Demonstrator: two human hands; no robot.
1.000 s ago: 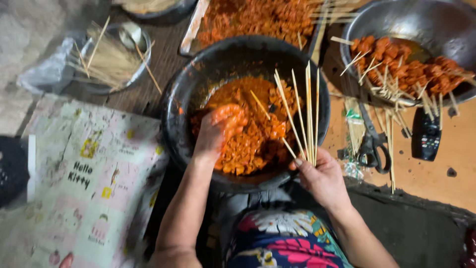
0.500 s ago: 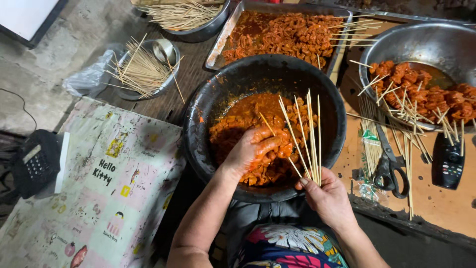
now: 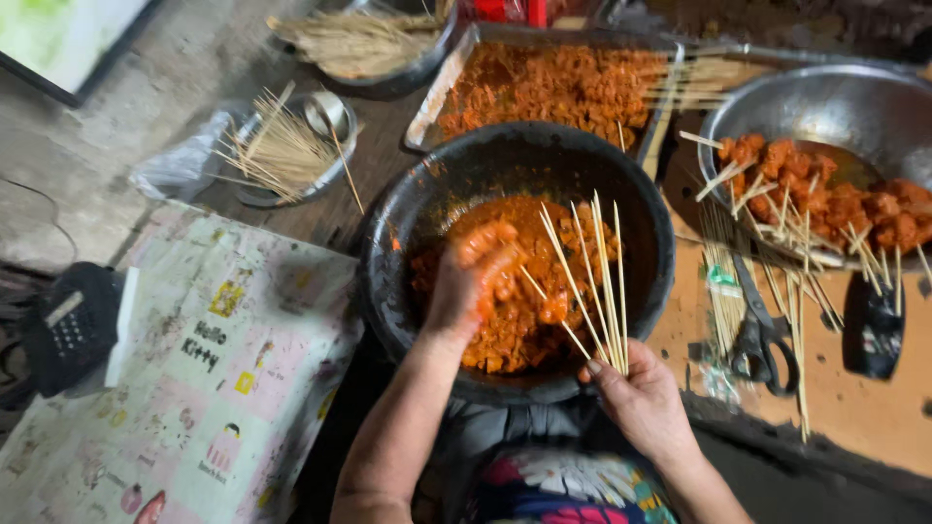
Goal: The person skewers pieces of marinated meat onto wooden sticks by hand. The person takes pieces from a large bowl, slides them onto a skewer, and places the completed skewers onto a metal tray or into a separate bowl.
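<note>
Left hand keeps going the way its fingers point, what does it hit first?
The left hand points down into the black bowl, so it would likely meet the orange marinated meat first. It already looks to be touching it, though depth is unclear.

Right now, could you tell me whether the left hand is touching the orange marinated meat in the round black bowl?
Touching. The head view shows the left hand, smeared orange, with fingers gripping pieces of the orange marinated meat inside the round black bowl.
</note>
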